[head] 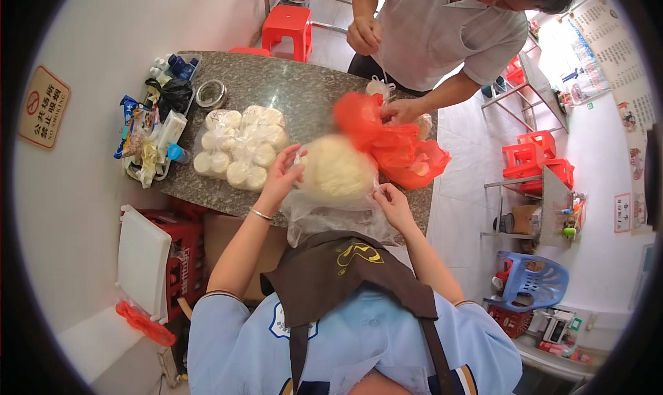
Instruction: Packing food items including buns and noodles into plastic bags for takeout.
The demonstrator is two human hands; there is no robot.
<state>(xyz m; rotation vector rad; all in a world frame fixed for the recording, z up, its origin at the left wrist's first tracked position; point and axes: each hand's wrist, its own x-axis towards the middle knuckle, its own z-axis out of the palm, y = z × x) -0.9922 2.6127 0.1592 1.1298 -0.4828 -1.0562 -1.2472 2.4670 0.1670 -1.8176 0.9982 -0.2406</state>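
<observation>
A large round pale-yellow mass (336, 169), perhaps dough or noodles, rests on the granite tabletop in a transparent plastic bag (323, 208). My left hand (282, 175) grips the bag's edge at the left of the mass. On the opposite side, my right hand (394, 204) pinches the bag between thumb and fingers. The bag's loose part spreads towards my dark apron (342, 281). Left of my left hand sit transparent bags of round white pieces (241, 147); what they are I cannot tell.
Across the table a person (440, 32) handles red plastic bags (388, 141), which lie close to the yellow mass. A round metal-rimmed container (211, 94) and a tray of bottles and packets (163, 176) stand at the left. Red stools (288, 27) are beyond the table.
</observation>
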